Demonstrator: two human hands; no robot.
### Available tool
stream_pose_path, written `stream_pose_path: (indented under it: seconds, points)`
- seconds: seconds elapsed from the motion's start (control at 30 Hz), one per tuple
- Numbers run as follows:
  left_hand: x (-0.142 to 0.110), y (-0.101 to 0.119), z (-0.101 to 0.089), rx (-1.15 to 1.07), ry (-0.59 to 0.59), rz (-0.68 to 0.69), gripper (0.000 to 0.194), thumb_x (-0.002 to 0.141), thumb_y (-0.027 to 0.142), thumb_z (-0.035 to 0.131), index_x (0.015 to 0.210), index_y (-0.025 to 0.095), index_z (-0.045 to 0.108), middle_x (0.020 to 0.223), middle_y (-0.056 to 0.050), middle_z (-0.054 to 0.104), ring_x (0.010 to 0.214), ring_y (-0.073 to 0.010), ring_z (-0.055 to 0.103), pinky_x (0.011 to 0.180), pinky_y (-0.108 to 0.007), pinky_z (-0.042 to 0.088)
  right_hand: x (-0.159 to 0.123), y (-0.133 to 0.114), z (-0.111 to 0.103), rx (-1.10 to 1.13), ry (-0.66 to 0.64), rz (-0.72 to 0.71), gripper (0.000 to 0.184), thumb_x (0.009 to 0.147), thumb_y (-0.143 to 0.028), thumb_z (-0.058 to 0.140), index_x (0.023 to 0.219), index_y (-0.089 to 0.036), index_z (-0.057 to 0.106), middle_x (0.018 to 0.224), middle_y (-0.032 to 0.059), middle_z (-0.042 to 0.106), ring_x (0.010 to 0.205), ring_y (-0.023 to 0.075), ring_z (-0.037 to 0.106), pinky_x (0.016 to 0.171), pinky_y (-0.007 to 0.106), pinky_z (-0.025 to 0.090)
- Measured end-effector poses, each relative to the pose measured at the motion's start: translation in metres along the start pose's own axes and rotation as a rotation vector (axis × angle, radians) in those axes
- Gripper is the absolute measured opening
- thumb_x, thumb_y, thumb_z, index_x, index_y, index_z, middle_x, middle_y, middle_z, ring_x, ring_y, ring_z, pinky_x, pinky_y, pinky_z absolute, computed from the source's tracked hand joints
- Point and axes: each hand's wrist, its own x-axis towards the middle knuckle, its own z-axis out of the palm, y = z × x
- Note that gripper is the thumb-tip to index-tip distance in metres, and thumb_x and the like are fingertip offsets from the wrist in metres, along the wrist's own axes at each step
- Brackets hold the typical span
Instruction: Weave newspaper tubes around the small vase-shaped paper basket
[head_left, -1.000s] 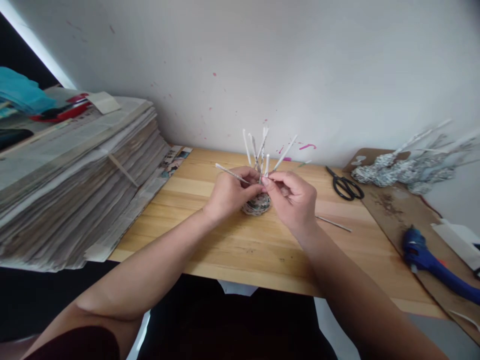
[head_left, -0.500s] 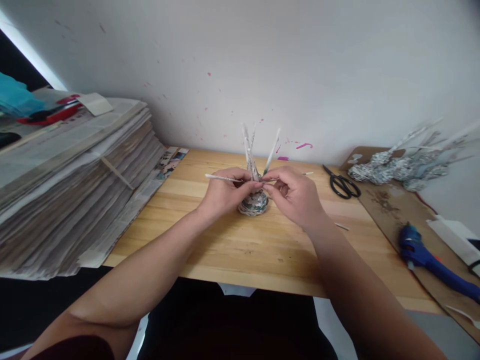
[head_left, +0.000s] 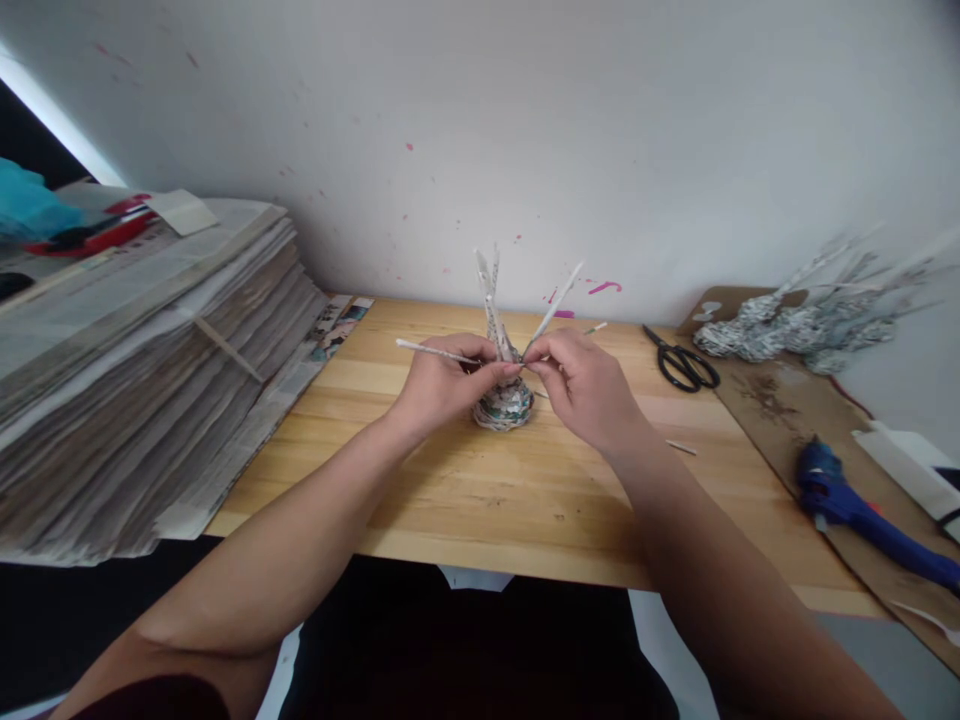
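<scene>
A small woven piece of rolled newspaper [head_left: 504, 404] stands upright on the wooden table, round at its base and narrower above. Several paper tubes [head_left: 491, 300] stick up from its top, one leaning right. My left hand [head_left: 450, 378] is closed at its neck, thumb and fingers pinching the woven piece; a thin paper tube [head_left: 431, 349] points out leftward from this hand. From the other side, my right hand [head_left: 581, 385] pinches a paper tube close to the neck. A tube end [head_left: 596, 328] shows behind that hand. The fingertips of both hands nearly meet, partly hiding the neck.
Black scissors [head_left: 681, 362] lie to the right, with a short paper stick [head_left: 681, 447] nearer me. A blue glue gun [head_left: 862, 515] rests on brown cardboard [head_left: 780, 440]. More woven paper pieces [head_left: 795, 325] are behind it. A tall newspaper stack [head_left: 165, 370] fills the left side.
The right-leaning tube tilts further right now. The tube end behind my right hand points more upward, and the left tube reaches slightly further left. Both hands stay at the neck.
</scene>
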Motion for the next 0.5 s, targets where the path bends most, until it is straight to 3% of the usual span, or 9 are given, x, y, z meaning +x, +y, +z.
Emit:
stream_pose_path:
  seconds: [0.3,0.5]
  points:
    - [-0.0005,-0.0017,-0.0004,0.034,0.000,0.025,0.016,0.082,0.033,0.081,0.081,0.016,0.081,0.083,-0.007,0.083,0.075,-0.0187,0.075,0.069,-0.028,0.056,0.0014,0.0003,-0.0042,0.011,-0.067,0.009,0.015,0.096,-0.010,0.052,0.093,-0.022,0.060,0.094,0.0060,0.070,0.088,0.0209,0.064,0.078,0.032,0.045]
    - [-0.0008,-0.0018,-0.0008,0.009,-0.019,0.004,0.017,0.082,0.033,0.081,0.081,0.016,0.081,0.082,-0.007,0.082,0.073,-0.0183,0.074,0.067,-0.027,0.055,0.0017,-0.0039,-0.0075,0.064,-0.097,0.050,0.014,0.096,-0.010,0.049,0.092,-0.022,0.056,0.084,0.0016,0.067,0.074,0.0167,0.060,0.069,0.028,0.041]
